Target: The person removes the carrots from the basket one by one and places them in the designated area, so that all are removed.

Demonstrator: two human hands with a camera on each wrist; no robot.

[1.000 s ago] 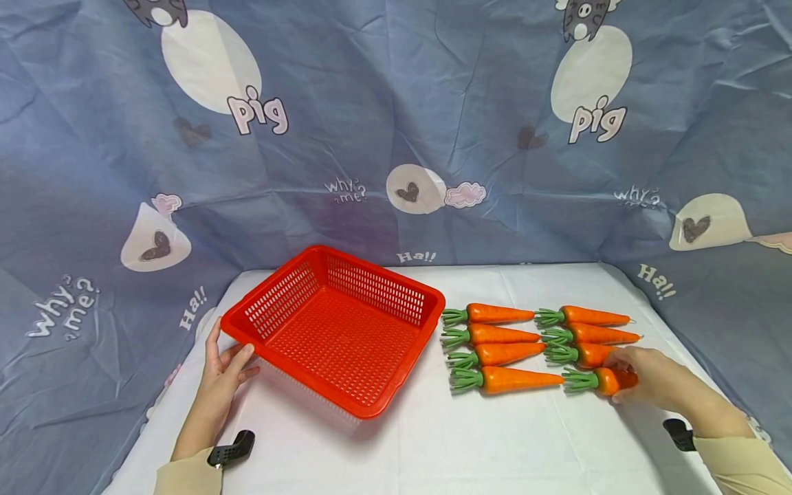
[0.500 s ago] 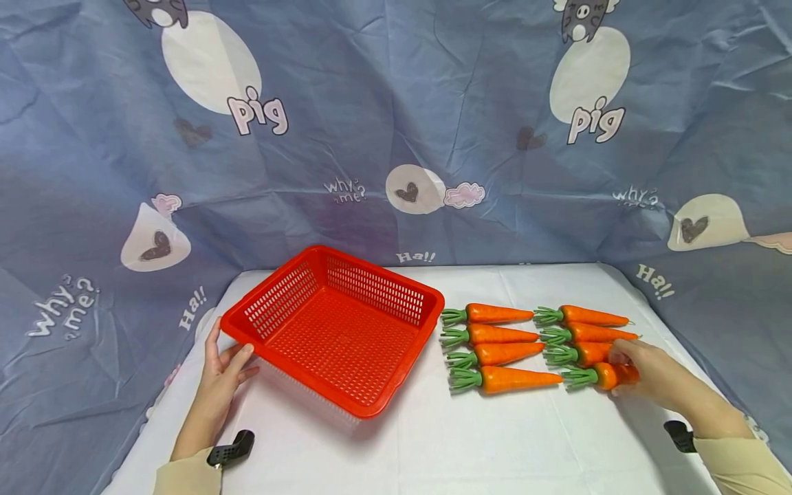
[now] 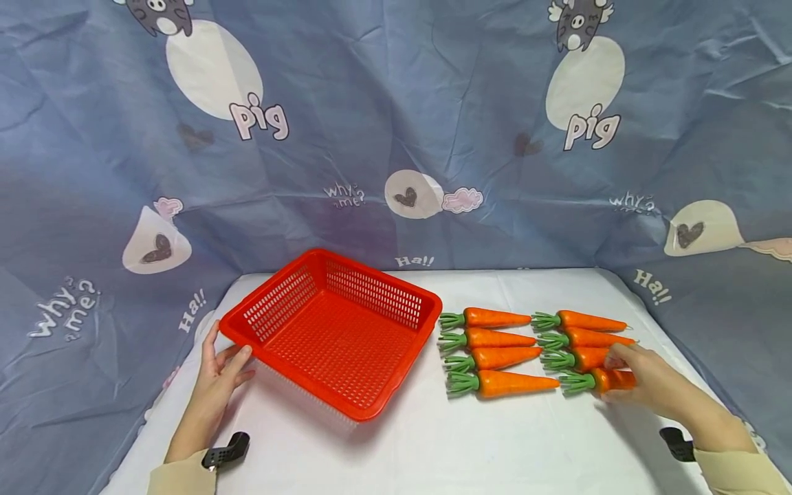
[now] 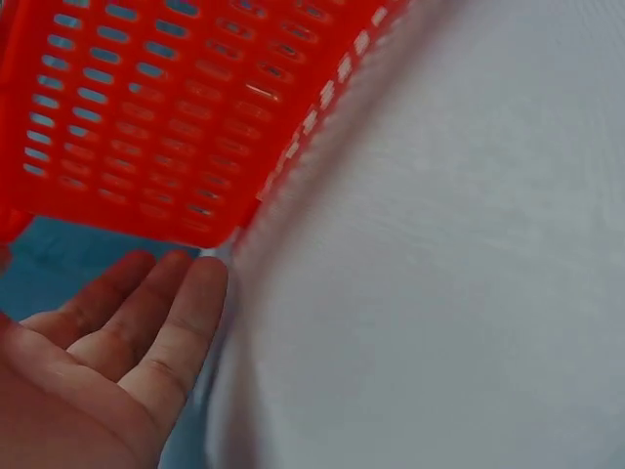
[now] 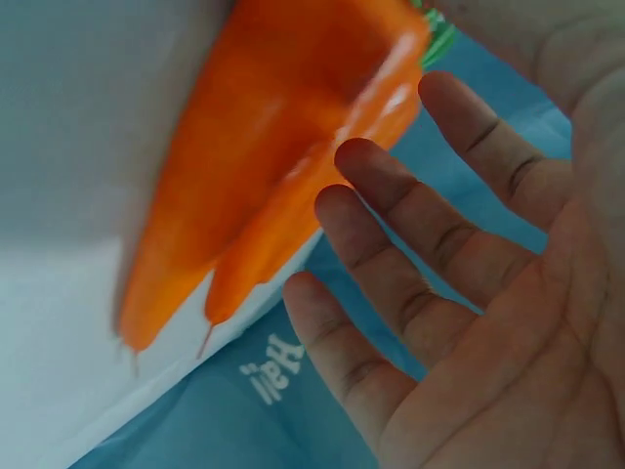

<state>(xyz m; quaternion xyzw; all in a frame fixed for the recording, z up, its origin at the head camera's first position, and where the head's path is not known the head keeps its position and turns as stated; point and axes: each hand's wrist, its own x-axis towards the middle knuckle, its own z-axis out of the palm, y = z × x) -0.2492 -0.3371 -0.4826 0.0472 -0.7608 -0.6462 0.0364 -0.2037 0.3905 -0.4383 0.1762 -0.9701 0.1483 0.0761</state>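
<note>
A red perforated plastic basket (image 3: 346, 337) sits at the left of the head view. My left hand (image 3: 213, 381) is at its near-left corner, the thumb and index fingertips at the rim. In the left wrist view, straight fingers (image 4: 176, 332) extend just below the basket's corner (image 4: 210, 230). My right hand (image 3: 650, 385) hovers over the nearest carrot (image 3: 605, 379) of the right column, partly covering it and the carrot (image 3: 589, 358) behind it. The right wrist view shows spread fingers (image 5: 366, 244) beside orange carrots (image 5: 254, 147), not curled round them.
Carrots with green tops lie in two columns right of the basket; the left column's nearest carrot (image 3: 516, 384) points right. All are on a white tablecloth (image 3: 470, 447). A blue printed cloth (image 3: 346, 137) hangs behind and beside the table.
The head view has shifted slightly, so the scene sits a little lower. My right hand has moved slightly left over the nearest carrot. My left hand stays at the basket corner.
</note>
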